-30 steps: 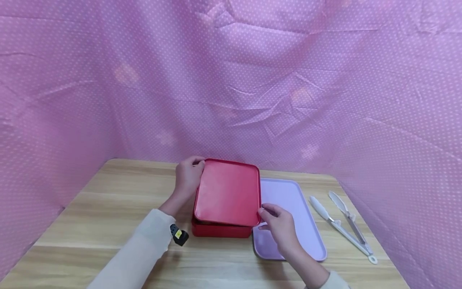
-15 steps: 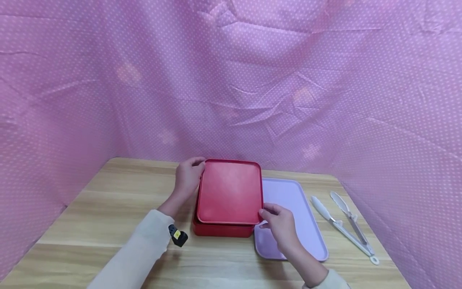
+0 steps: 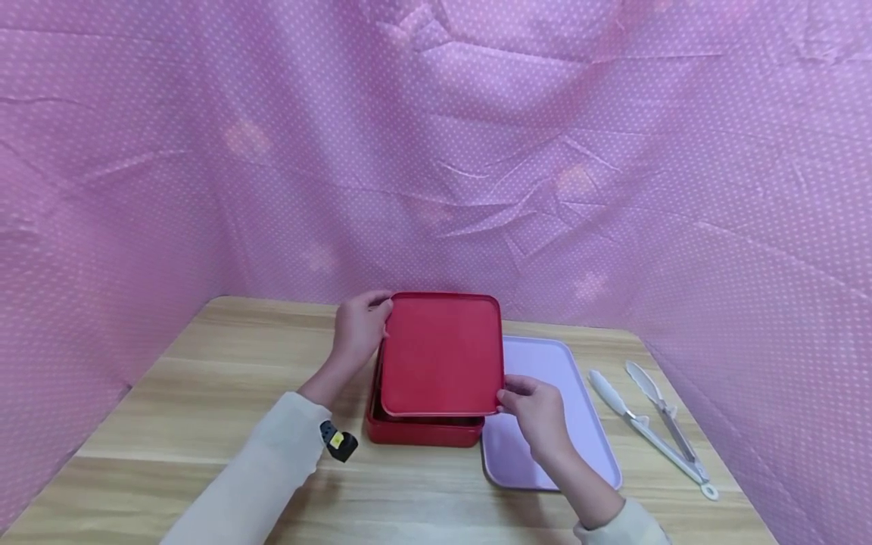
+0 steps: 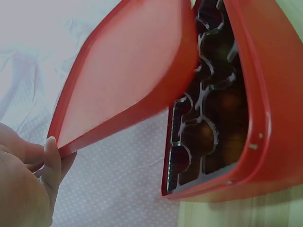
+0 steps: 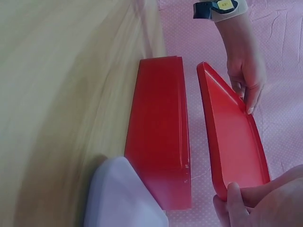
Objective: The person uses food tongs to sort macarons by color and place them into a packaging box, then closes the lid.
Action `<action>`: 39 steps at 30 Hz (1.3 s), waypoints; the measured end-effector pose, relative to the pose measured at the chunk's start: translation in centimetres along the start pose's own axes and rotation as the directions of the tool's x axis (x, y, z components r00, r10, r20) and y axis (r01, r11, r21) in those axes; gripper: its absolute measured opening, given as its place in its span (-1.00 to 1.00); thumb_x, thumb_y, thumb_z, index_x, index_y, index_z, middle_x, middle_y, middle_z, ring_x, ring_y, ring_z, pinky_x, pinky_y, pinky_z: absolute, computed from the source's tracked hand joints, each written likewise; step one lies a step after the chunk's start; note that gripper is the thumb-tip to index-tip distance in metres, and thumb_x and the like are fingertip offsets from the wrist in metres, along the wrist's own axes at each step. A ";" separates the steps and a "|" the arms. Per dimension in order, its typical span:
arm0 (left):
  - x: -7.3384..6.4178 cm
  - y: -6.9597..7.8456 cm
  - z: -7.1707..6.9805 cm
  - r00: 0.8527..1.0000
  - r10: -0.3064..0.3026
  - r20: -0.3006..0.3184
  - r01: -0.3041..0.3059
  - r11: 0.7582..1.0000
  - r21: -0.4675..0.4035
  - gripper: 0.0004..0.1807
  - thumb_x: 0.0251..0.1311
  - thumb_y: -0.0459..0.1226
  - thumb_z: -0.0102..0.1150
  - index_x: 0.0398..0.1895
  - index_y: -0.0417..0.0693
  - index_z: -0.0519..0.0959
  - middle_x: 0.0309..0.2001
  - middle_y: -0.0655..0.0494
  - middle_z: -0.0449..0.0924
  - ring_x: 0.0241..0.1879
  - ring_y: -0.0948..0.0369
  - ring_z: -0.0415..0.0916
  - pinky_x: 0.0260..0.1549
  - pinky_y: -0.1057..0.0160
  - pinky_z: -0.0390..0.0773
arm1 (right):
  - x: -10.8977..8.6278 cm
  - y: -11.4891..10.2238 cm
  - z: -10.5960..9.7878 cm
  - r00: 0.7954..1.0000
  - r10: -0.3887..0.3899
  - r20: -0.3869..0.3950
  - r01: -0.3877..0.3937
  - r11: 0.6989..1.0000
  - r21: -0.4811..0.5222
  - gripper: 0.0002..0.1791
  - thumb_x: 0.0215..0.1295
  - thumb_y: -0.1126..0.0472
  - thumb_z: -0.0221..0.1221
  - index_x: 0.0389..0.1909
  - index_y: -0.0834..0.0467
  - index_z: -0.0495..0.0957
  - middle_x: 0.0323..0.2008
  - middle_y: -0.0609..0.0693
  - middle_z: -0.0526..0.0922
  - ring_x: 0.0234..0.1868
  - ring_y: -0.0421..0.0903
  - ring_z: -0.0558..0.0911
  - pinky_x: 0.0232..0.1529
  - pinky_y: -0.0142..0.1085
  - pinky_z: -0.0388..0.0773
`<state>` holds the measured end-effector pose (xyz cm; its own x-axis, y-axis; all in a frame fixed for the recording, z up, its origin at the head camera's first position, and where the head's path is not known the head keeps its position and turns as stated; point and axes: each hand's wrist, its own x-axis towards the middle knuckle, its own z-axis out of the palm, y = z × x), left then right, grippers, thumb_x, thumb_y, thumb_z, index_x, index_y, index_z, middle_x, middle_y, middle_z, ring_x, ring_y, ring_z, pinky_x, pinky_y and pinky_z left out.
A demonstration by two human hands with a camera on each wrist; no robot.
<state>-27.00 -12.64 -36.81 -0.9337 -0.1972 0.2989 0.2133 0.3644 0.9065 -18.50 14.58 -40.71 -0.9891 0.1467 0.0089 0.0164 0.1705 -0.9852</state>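
Note:
A square red lid (image 3: pixel 443 352) is held above a red box (image 3: pixel 425 433), lifted clear of it and tilted. My left hand (image 3: pixel 359 331) pinches the lid's far left corner between thumb and fingers. At the near right corner my right hand (image 3: pixel 538 416) pinches the rim the same way. In the left wrist view the box interior shows a dark divided insert (image 4: pixel 203 127) with curved compartment walls; what lies in it is too dark to tell. The right wrist view shows the gap between lid (image 5: pixel 236 146) and box (image 5: pixel 156 127).
A lilac tray (image 3: pixel 586 446) lies right of the box, partly behind my right hand and the lid. Farther right on the wooden table (image 3: pixel 225 401) rests a pair of white-tipped tongs (image 3: pixel 657 435), spread apart. Pink dotted cloth (image 3: pixel 436 151) hangs around the back and sides.
Both hands have raised the lid off the box and shifted it slightly to the right. More of the box's opening now shows under its near edge. Tray and tongs have stayed put.

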 end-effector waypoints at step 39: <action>-5.4 -0.2 -4.9 0.942 -0.034 0.335 0.183 0.887 -0.423 -0.52 0.38 -0.23 0.24 0.24 -0.35 0.51 0.05 -0.14 0.67 -0.07 0.22 0.72 -0.01 0.10 0.69 | 3.3 -1.3 -1.2 0.989 -0.044 -0.140 0.100 0.901 0.423 -0.89 0.38 0.31 0.26 -0.29 0.15 0.75 -0.29 -0.11 0.78 -0.14 -0.24 0.77 0.09 -0.37 0.63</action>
<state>-20.57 -16.16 -37.17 -0.9828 0.1068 0.1504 0.1402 -0.0977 0.9853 -21.60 16.01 -39.24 -0.9586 0.2745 0.0762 -0.1460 -0.2436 -0.9588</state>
